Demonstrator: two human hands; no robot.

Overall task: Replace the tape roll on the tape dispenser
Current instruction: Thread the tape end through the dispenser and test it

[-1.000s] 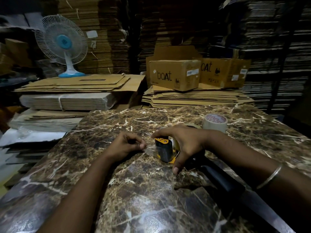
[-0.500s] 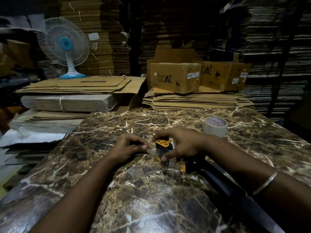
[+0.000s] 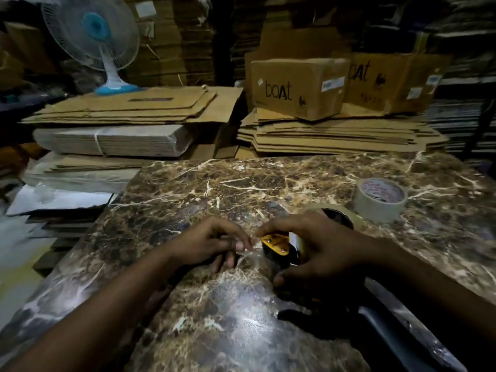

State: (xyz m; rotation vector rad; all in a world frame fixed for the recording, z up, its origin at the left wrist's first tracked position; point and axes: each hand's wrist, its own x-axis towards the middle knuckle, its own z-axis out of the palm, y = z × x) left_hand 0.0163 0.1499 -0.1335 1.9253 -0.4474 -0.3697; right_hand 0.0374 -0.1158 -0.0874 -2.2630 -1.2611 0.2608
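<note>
A yellow and black tape dispenser [image 3: 277, 247] lies on the marble table [image 3: 241, 189], mostly covered by my right hand [image 3: 319, 247], which grips it from above. A tape roll [image 3: 339, 214] sits in the dispenser behind my fingers. My left hand [image 3: 212, 241] pinches the clear tape end [image 3: 251, 255] just left of the dispenser's front. A second, white tape roll [image 3: 381, 200] lies flat on the table, to the far right and apart from both hands.
Flattened cardboard stacks [image 3: 335, 132] and two "boat" boxes [image 3: 298, 87] stand behind the table. A blue and white fan [image 3: 94, 41] stands at the back left on more cardboard. Paper bundles [image 3: 112, 140] lie off the table's left edge.
The view has come closer and tilted down. My left hand has drawn nearer to the dispenser's front, holding the tape end, and my right hand has shifted its hold on the dispenser.
</note>
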